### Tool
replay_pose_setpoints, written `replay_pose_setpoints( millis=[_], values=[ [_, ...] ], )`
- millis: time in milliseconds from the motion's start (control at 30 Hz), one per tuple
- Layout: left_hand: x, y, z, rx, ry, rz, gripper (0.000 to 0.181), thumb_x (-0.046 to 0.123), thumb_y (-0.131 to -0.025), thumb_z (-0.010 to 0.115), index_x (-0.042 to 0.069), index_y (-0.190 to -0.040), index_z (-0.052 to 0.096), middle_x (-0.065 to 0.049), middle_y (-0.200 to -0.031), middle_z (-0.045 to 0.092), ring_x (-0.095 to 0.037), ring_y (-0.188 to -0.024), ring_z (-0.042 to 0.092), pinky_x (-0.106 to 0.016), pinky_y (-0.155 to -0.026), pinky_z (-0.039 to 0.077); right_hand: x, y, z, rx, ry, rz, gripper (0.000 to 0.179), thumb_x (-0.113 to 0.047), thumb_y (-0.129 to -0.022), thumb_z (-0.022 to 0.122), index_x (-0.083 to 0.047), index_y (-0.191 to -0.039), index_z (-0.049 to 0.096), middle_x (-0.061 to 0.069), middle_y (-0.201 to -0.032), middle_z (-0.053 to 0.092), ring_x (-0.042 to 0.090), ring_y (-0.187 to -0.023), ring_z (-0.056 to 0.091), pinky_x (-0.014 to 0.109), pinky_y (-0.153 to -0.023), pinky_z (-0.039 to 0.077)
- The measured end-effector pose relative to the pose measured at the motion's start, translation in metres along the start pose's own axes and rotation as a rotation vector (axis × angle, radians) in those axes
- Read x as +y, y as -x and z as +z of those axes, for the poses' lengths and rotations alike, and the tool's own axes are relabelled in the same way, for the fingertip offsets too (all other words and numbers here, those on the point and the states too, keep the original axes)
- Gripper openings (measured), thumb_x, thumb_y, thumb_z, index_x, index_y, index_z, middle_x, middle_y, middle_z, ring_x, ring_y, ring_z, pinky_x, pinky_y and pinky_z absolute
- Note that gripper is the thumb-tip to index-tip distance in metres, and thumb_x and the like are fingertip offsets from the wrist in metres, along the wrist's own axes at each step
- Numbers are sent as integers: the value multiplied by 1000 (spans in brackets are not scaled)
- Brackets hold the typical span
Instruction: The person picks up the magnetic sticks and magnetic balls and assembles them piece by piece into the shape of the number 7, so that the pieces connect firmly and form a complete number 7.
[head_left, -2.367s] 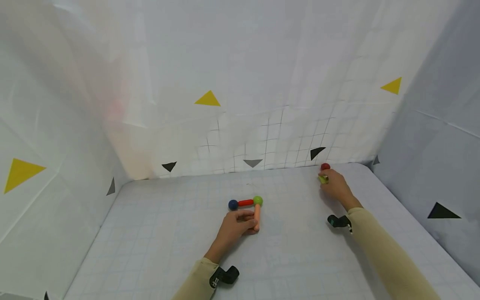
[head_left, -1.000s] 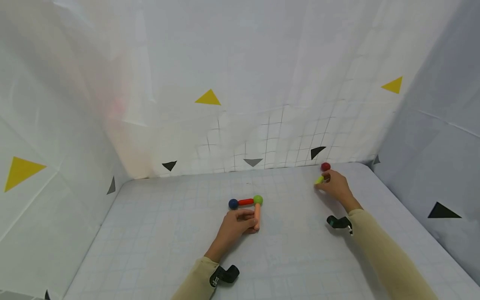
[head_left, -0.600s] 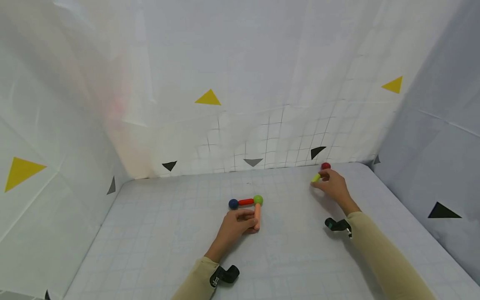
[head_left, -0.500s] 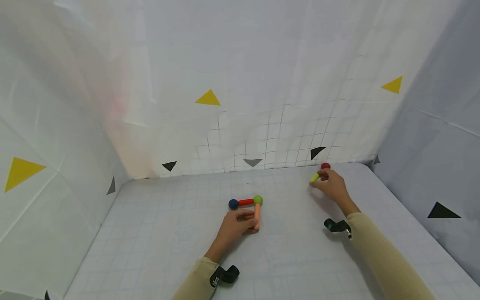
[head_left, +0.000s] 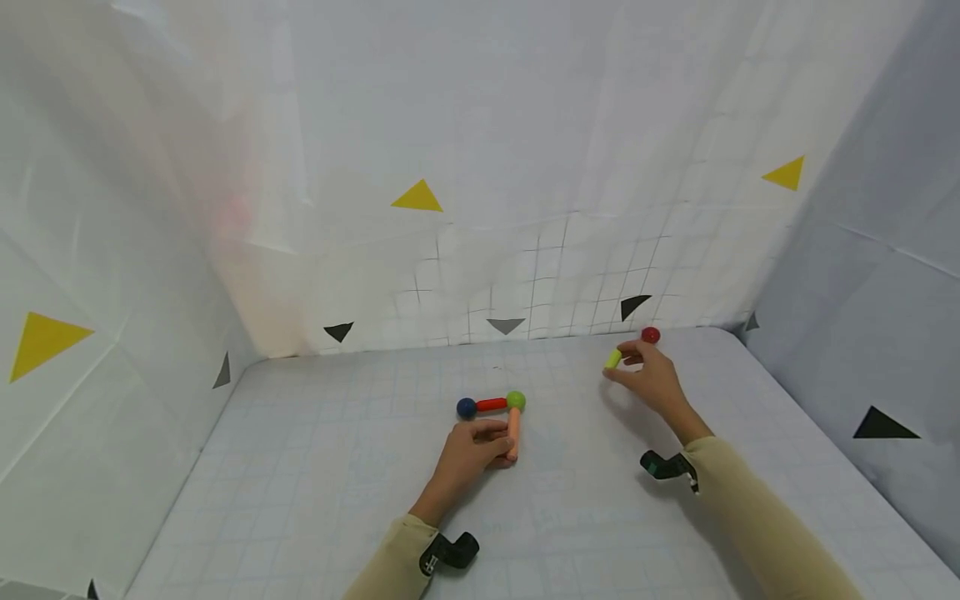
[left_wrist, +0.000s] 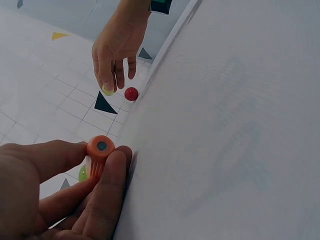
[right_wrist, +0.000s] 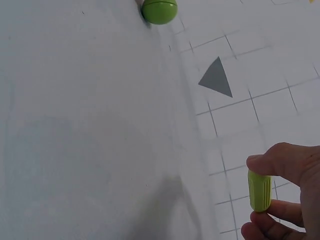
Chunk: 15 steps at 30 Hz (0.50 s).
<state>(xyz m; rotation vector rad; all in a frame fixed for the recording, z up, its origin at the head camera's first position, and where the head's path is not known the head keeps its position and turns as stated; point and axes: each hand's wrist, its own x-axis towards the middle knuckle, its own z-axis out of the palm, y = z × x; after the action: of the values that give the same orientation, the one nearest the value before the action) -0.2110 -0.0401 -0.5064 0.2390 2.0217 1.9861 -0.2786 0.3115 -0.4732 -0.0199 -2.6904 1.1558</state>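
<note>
My left hand (head_left: pixel 467 460) pinches an orange magnetic rod (head_left: pixel 514 433) on the table. The left wrist view shows its ribbed side and a grey disc in its end. At its far end the orange rod meets a green ball (head_left: pixel 516 401). From that ball a red rod (head_left: pixel 492 405) runs left to a dark blue ball (head_left: pixel 467 408). My right hand (head_left: pixel 651 382) pinches a short yellow-green rod (right_wrist: pixel 260 191) between thumb and fingers, off the table. Just behind that hand, a red ball (head_left: pixel 650 335) lies near the back wall.
A white sheet covers the table (head_left: pixel 345 467) and rises as walls on the back and sides. Black, grey and yellow triangles mark these walls. Each wrist carries a black camera, such as the left one (head_left: pixel 450 552).
My right hand has moved left and a little toward me with the yellow-green rod, away from the red ball. The left hand and the joined pieces stay in place.
</note>
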Motion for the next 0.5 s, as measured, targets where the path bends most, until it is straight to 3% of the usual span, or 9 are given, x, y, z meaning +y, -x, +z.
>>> replay_pose_setpoints(
  millis=[500],
  values=[
    [-2,-2,0,2,49,12,38,8,-95,77,-5,-130,68,-13,-114,71,-27,-92,75,-34,-79,60,-20,18,15,-17,-15,-61,55,-22,-90,83,3,-133,60,21,-126,63,39,-117,59,53,-94,50]
  ],
)
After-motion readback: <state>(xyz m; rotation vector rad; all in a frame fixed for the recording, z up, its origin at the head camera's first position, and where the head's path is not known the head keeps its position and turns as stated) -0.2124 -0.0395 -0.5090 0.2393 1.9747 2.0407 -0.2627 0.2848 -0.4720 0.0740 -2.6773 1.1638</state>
